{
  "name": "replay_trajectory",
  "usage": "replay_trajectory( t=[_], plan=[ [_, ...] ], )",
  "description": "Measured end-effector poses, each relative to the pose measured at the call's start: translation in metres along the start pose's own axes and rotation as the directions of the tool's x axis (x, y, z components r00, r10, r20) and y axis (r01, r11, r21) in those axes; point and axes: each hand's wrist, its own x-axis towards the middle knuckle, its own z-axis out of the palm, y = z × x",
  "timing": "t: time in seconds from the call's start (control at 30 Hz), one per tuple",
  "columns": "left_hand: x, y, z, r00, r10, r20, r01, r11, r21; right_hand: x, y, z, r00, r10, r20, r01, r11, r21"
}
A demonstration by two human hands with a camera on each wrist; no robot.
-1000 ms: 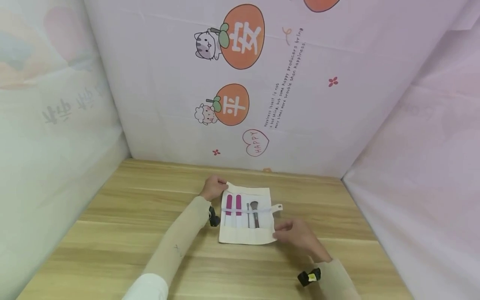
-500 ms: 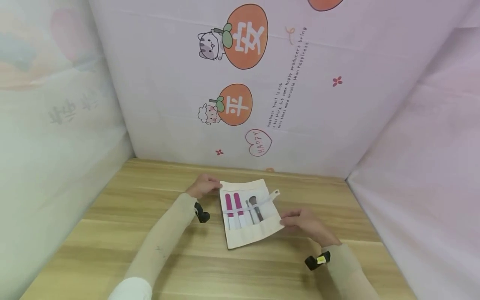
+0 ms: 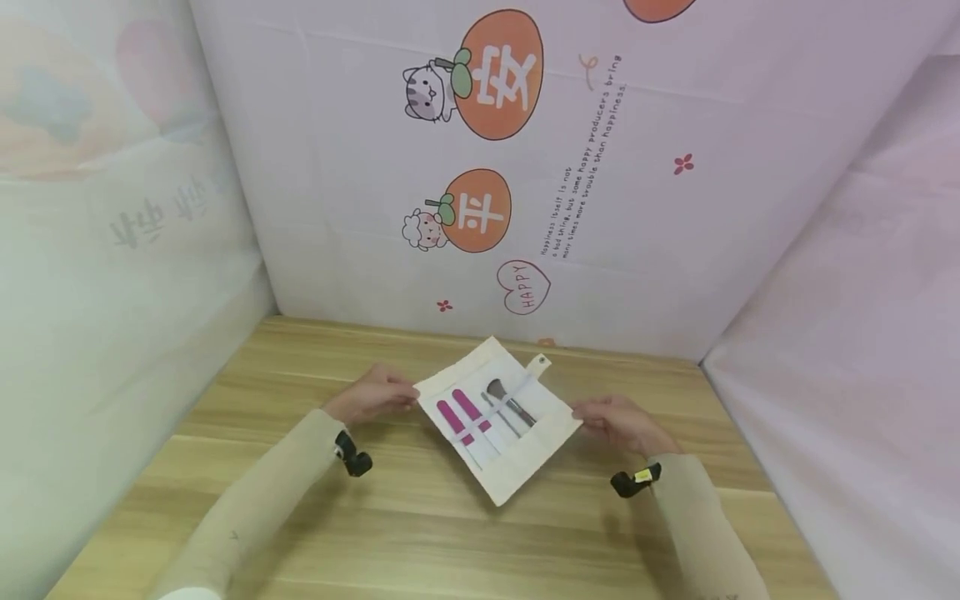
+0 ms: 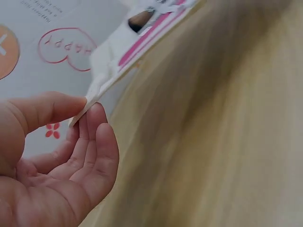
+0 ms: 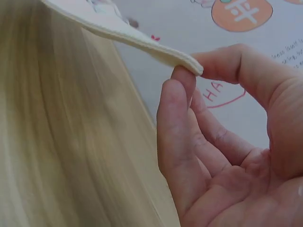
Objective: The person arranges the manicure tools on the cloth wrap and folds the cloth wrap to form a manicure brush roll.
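A cream fabric roll-up pouch [image 3: 517, 477] is spread open and turned cornerwise in the head view. My left hand [image 3: 375, 393] pinches its left corner between thumb and fingertips; the left wrist view shows the pouch edge held above the wood. At the right corner, thumb and forefinger of my right hand [image 3: 626, 423] pinch the thick fabric edge. Under a pale band sit two flat tools with magenta ends [image 3: 452, 421], a thin grey stick [image 3: 500, 414] and a makeup brush [image 3: 497, 388]. A snap tab [image 3: 538, 365] sticks out at the upper right side.
The wood-grain table [image 3: 360, 533] lies beneath both arms. A white printed cloth [image 3: 337, 208] rises behind its far edge, with more cloth walls at left and right. Each wrist carries a small black camera.
The pouch has turned counterclockwise, its near-right corner swinging up and right with my right hand. My left hand has moved left and slightly nearer. Both keep their pinch on the corners.
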Motion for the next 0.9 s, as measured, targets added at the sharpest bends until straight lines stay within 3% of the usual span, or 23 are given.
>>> replay_trajectory(
  t=[0.23,0.37,0.47,0.67,0.9],
  plan=[
    [-0.039,-0.018,0.019,0.993,-0.067,0.101,0.06,0.996,0.071,0.023,-0.006,-0.008,1.0,0.018,-0.024,-0.021,0.991,-0.133],
    [-0.056,-0.02,0.034,0.987,-0.108,0.117,0.098,0.991,0.089,0.035,-0.009,-0.006,0.998,-0.004,-0.057,-0.009,0.971,-0.238],
    [-0.066,-0.019,0.045,0.986,-0.108,0.123,0.093,0.988,0.123,0.045,-0.011,-0.002,0.996,-0.027,-0.081,0.006,0.968,-0.252],
    [-0.078,-0.019,0.061,0.991,-0.061,0.117,0.038,0.982,0.184,0.068,-0.008,0.01,0.988,-0.041,-0.151,0.015,0.985,-0.172],
    [-0.078,-0.021,0.065,0.997,-0.048,0.057,0.038,0.985,0.165,0.075,-0.003,0.026,0.966,-0.082,-0.245,0.009,0.959,-0.284]
  ],
)
